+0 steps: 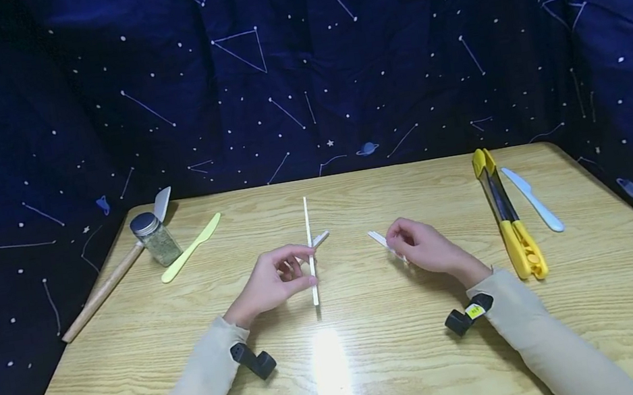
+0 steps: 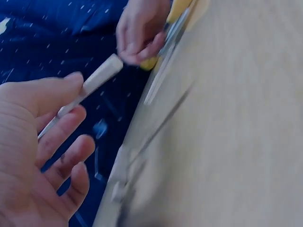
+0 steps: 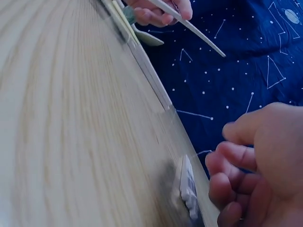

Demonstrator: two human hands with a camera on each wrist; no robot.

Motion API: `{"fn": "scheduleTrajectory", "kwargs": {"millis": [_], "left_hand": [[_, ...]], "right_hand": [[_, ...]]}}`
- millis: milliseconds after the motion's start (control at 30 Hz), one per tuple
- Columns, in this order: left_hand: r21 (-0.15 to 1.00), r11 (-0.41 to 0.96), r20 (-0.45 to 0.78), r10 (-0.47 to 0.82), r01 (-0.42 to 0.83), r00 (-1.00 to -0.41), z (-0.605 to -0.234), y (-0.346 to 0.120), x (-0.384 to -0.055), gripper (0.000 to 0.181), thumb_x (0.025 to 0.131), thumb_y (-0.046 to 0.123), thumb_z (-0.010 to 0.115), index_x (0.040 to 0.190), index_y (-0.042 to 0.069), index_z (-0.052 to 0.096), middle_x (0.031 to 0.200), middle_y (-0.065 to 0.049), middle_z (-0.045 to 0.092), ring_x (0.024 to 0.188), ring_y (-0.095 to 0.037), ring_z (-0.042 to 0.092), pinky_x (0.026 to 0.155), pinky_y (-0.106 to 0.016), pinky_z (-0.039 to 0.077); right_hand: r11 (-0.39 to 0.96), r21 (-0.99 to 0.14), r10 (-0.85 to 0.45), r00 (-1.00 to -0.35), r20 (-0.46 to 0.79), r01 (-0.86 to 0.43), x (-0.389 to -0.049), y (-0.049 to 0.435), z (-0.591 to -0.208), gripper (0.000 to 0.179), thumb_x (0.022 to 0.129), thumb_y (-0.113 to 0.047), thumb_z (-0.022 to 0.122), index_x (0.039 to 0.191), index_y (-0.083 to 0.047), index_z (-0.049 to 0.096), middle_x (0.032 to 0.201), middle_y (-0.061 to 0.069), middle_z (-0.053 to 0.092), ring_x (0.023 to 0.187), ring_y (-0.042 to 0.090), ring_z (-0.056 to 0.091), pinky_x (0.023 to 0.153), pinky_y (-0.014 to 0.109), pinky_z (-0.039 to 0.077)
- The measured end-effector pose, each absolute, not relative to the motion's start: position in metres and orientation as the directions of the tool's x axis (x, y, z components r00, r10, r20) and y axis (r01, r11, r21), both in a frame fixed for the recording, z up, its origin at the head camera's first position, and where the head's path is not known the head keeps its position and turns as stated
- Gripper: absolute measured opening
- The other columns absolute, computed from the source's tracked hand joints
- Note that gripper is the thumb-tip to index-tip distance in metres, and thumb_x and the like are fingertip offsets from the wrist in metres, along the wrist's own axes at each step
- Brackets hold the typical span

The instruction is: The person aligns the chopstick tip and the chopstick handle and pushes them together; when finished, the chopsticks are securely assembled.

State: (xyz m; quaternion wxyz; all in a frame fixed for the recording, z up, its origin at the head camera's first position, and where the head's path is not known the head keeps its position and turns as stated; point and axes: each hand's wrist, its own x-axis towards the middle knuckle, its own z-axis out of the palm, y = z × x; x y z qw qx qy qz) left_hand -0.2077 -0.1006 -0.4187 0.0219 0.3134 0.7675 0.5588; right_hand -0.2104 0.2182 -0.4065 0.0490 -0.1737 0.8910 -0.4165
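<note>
My left hand pinches a long white chopstick between thumb and fingertips, above the table. In the left wrist view, the thicker end of this chopstick points toward the other hand. Behind the left hand, more white sticks lie slanted on the table, partly hidden by the fingers. My right hand hovers by another small group of white sticks on the table. Seen from the right wrist, its fingers are loosely curled with nothing between them, beside the white sticks.
On the left lie a long wooden-handled spatula, a spice jar and a yellow knife. Yellow-and-black tongs and a light blue knife lie at the right. Dark starry cloth hangs behind the wooden table.
</note>
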Motion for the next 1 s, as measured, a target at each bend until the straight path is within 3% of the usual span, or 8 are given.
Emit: {"fn": "scheduleTrajectory", "kwargs": {"millis": [200, 500, 867, 1000], "left_hand": [[0.860, 0.213, 0.341, 0.437, 0.464, -0.833, -0.415, -0.131, -0.225, 0.042, 0.073, -0.004, 0.079, 0.112, -0.006, 0.064, 0.097, -0.019, 0.065, 0.068, -0.007, 0.055, 0.061, -0.023, 0.043], [0.870, 0.294, 0.258, 0.411, 0.395, -0.874, -0.414, -0.167, -0.241, 0.042, 0.076, 0.000, 0.078, 0.115, -0.006, 0.063, 0.101, -0.021, 0.065, 0.070, -0.008, 0.054, 0.061, -0.021, 0.044], [0.844, 0.361, 0.216, 0.448, 0.396, -0.868, -0.422, -0.189, -0.248, 0.042, 0.074, -0.003, 0.079, 0.113, -0.007, 0.064, 0.094, -0.020, 0.065, 0.069, -0.010, 0.054, 0.061, -0.022, 0.045], [0.832, 0.383, 0.231, 0.420, 0.402, -0.878, -0.417, -0.187, -0.241, 0.040, 0.075, -0.007, 0.076, 0.112, -0.011, 0.062, 0.096, -0.026, 0.065, 0.074, -0.021, 0.055, 0.065, -0.025, 0.045]], "right_hand": [[0.681, -0.674, -0.312, -0.946, 0.086, -0.286, -0.213, 0.224, -0.409, 0.011, 0.093, -0.011, 0.058, 0.100, -0.002, 0.058, 0.076, 0.002, 0.053, 0.066, 0.013, 0.046, 0.059, 0.024, 0.038], [0.710, -0.648, -0.297, -0.952, 0.079, -0.276, -0.214, 0.229, -0.411, 0.012, 0.091, -0.011, 0.060, 0.098, -0.001, 0.058, 0.072, 0.002, 0.050, 0.062, 0.012, 0.044, 0.055, 0.024, 0.036], [0.733, -0.633, -0.289, -0.956, 0.044, -0.251, -0.214, 0.232, -0.415, 0.012, 0.089, -0.011, 0.060, 0.097, -0.002, 0.058, 0.072, 0.002, 0.051, 0.062, 0.014, 0.044, 0.055, 0.024, 0.037], [0.734, -0.635, -0.286, -0.958, 0.034, -0.242, -0.214, 0.231, -0.415, 0.013, 0.089, -0.012, 0.060, 0.098, -0.002, 0.058, 0.072, 0.002, 0.052, 0.061, 0.014, 0.045, 0.054, 0.024, 0.037]]}}
